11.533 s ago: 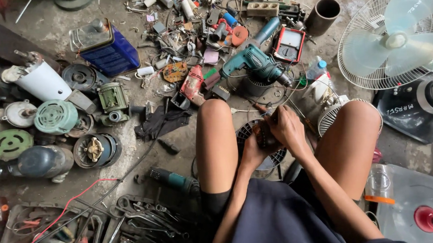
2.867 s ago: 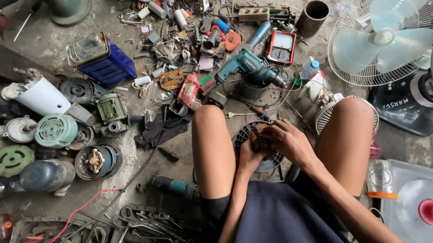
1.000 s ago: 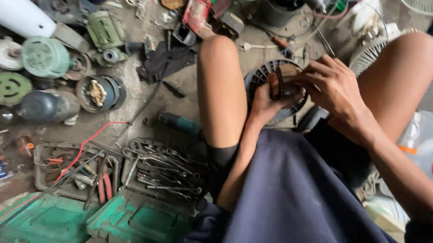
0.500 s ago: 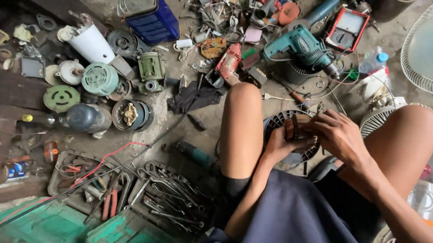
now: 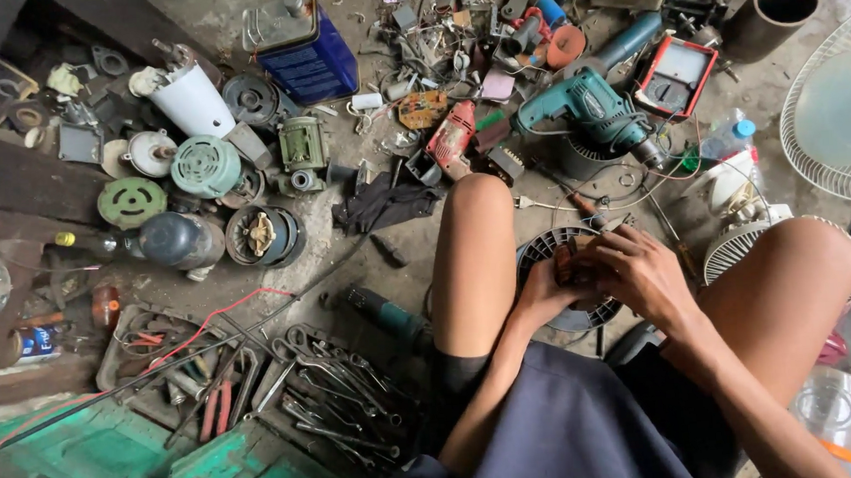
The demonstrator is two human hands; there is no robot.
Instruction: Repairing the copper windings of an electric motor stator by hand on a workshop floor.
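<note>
I sit on the floor with my knees raised. Between them lies a round black fan motor housing [image 5: 547,251] with slotted vents. My left hand [image 5: 545,291] grips the copper-coloured motor part [image 5: 565,260] at its centre from the near left. My right hand [image 5: 634,273] closes over the same part from the right, fingers curled on top. The hands touch each other and hide most of the part.
A teal power drill [image 5: 590,109], a red meter [image 5: 676,74] and loose wires lie beyond my knees. Old motors [image 5: 206,166], a blue can [image 5: 308,51] and a white jug [image 5: 190,98] sit left. Wrenches [image 5: 327,398] and green tool trays [image 5: 95,466] lie near left. A fan guard [image 5: 836,115] stands right.
The view swung down to the left over the tool trays, then back up. Both hands stayed on the motor part between my knees throughout.
</note>
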